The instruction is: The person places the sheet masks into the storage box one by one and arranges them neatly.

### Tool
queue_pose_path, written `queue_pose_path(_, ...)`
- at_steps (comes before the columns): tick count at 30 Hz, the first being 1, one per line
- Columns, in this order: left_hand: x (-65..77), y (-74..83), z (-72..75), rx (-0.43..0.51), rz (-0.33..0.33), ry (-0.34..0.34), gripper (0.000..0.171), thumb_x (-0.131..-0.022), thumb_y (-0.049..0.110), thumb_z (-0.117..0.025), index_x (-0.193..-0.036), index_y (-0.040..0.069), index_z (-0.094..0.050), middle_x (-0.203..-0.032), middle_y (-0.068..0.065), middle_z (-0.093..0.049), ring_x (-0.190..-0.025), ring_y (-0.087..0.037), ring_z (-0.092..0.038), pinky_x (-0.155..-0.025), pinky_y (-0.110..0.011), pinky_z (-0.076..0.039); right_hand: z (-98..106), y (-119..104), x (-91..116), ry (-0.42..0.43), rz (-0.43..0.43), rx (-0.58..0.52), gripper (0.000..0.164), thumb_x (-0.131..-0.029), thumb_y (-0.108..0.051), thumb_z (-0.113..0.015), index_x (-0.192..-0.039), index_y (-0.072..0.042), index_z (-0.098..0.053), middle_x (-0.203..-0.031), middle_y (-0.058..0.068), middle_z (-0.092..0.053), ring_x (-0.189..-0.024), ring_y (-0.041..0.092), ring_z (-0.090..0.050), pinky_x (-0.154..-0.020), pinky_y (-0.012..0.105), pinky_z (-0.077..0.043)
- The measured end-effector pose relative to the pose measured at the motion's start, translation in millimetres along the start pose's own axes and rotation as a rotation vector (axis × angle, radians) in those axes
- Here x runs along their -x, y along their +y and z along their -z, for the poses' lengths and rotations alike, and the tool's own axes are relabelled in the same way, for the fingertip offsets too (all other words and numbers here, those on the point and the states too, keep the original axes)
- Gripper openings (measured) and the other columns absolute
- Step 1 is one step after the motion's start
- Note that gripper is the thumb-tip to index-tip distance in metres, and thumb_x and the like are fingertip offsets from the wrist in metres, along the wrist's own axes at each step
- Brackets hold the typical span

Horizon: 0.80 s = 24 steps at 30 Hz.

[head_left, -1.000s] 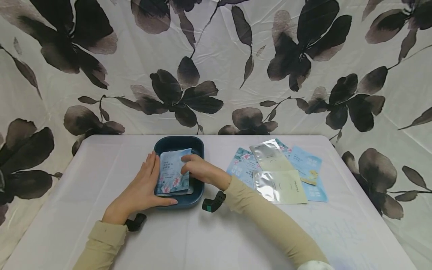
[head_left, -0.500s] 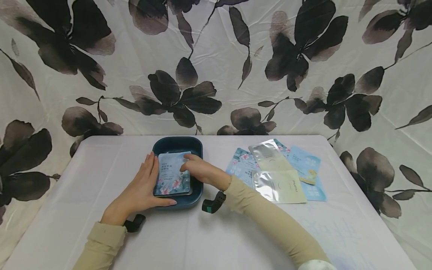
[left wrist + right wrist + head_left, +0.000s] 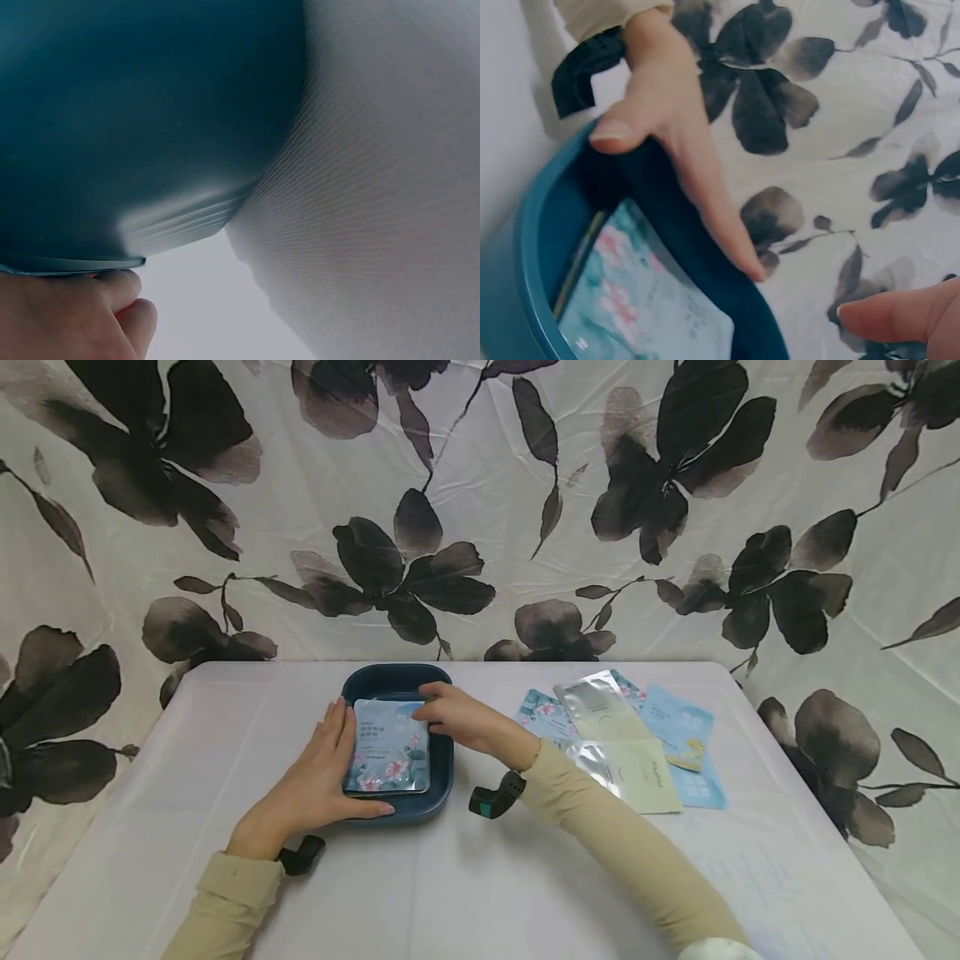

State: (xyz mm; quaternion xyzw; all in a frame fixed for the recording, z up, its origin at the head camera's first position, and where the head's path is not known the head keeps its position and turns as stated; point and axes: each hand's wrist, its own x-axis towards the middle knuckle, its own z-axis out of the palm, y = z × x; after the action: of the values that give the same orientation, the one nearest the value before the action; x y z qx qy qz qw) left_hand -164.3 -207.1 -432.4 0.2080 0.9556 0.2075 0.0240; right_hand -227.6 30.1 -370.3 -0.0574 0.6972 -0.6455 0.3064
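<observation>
A stack of blue floral flat packets, probably facial mask sachets (image 3: 390, 747), lies in a dark blue rectangular bin (image 3: 397, 814). In the right wrist view the top packet (image 3: 649, 300) lies along the bin wall. My left hand (image 3: 311, 777) rests along the bin's left side, fingers straight, thumb at the front rim. My right hand (image 3: 476, 722) hovers at the stack's upper right corner, fingertips by its edge and apart. Its thumb (image 3: 892, 313) shows off the packet in the right wrist view. The left wrist view shows the bin's outer wall (image 3: 165, 112) and part of a hand at the rim.
On the right of the white table (image 3: 450, 893) lie several more packets: blue floral ones (image 3: 542, 714), silver-and-pale-green ones (image 3: 637, 777) and light blue ones (image 3: 678, 722), overlapping. A floral curtain (image 3: 525, 510) hangs behind the table's far edge.
The top packet has settled flat on the stack, shifting a little right. My right hand has loosened from it and moved right. My left hand stays at the bin.
</observation>
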Motion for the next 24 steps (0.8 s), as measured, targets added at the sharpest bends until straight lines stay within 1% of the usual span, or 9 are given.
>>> queue_pose_path(4,-1.2,2.1,-1.2,0.011,0.001,-0.001,0.147,-0.064,0.079,-0.073,-0.155,-0.006,0.005,-0.162,-0.022,0.017,-0.150,-0.037,0.013,-0.119,-0.057,-0.005,15,-4,6,0.036,0.008,-0.008,0.062,-0.099,-0.006,-0.054,-0.154,0.000,-0.026,-0.152,0.023,-0.037,-0.140,0.037,-0.037,-0.115,0.043,-0.033)
queue_pose_path(7,-1.9,3.0,-1.5,0.017,0.000,0.007,0.147,-0.064,0.078,-0.074,-0.155,-0.006,0.004,-0.163,-0.022,0.015,-0.150,-0.037,0.013,-0.119,-0.058,-0.005,28,-7,11,0.076,0.010,-0.018,0.059,-0.100,-0.007,-0.054,-0.153,0.000,-0.030,-0.150,0.022,-0.040,-0.139,0.038,-0.039,-0.113,0.043,-0.035)
queue_pose_path(10,-2.1,2.8,-1.5,0.018,-0.002,0.012,0.146,-0.064,0.079,-0.074,-0.156,-0.005,0.004,-0.163,-0.022,0.014,-0.150,-0.036,0.012,-0.119,-0.057,-0.005,42,-9,16,0.129,0.010,-0.016,0.057,-0.100,-0.009,-0.055,-0.151,-0.001,-0.033,-0.149,0.020,-0.041,-0.137,0.037,-0.042,-0.112,0.043,-0.037)
queue_pose_path(14,-0.9,0.7,-1.3,0.010,-0.004,0.013,0.146,-0.064,0.080,-0.072,-0.156,-0.005,0.005,-0.163,-0.022,0.015,-0.150,-0.036,0.012,-0.119,-0.057,-0.005,63,-10,20,0.189,0.010,-0.015,0.057,-0.099,-0.009,-0.056,-0.150,-0.001,-0.034,-0.149,0.019,-0.040,-0.136,0.038,-0.042,-0.112,0.044,-0.038)
queue_pose_path(18,-0.1,-0.5,-1.6,0.010,-0.005,0.015,0.147,-0.064,0.079,-0.073,-0.156,-0.005,0.005,-0.163,-0.022,0.015,-0.150,-0.036,0.013,-0.120,-0.056,-0.004,87,-8,25,0.224,0.037,-0.020,0.056,-0.099,-0.008,-0.055,-0.151,-0.001,-0.033,-0.151,0.019,-0.038,-0.138,0.040,-0.039,-0.113,0.045,-0.035)
queue_pose_path(21,0.1,-0.5,-2.0,0.014,-0.009,0.019,0.147,-0.064,0.079,-0.074,-0.156,-0.004,0.004,-0.163,-0.022,0.014,-0.150,-0.036,0.012,-0.119,-0.057,-0.004,103,-5,28,0.252,0.057,-0.018,0.055,-0.100,-0.007,-0.053,-0.150,0.002,-0.032,-0.152,0.020,-0.036,-0.138,0.040,-0.038,-0.115,0.047,-0.031)
queue_pose_path(24,0.2,-0.5,-2.1,0.014,-0.011,0.023,0.146,-0.064,0.079,-0.073,-0.156,-0.004,0.004,-0.163,-0.022,0.014,-0.150,-0.036,0.012,-0.119,-0.058,-0.005,119,-3,31,0.292,0.062,0.027,0.055,-0.101,-0.010,-0.052,-0.150,0.003,-0.032,-0.152,0.022,-0.035,-0.139,0.042,-0.035,-0.116,0.049,-0.029)
